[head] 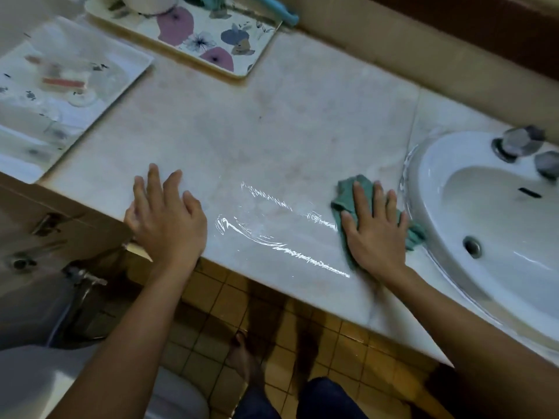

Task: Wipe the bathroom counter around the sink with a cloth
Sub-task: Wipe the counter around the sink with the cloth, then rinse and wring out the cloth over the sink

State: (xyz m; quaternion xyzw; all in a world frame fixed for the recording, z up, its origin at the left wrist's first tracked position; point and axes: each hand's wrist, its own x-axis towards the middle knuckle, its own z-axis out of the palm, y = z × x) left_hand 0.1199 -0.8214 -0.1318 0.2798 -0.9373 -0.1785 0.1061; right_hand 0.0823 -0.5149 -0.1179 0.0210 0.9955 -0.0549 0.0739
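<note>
A pale marble counter (272, 125) runs from the left to a white oval sink (496, 225) at the right. My right hand (373, 228) lies flat with straight fingers on a teal cloth (348, 195), pressing it onto the counter just left of the sink rim. The cloth's far corner pokes out toward the basin by my little finger. My left hand (168, 217) is open with spread fingers at the counter's front edge, holding nothing. Wet streaks (281, 237) shine on the marble between the two hands.
A floral tray (239, 60) sits at the back of the counter, with a blue item (281, 10) behind it. A white tray with small toiletries (60, 86) lies at the left end. Taps (523, 146) stand on the sink's back rim. A toilet (175, 397) and tiled floor lie below.
</note>
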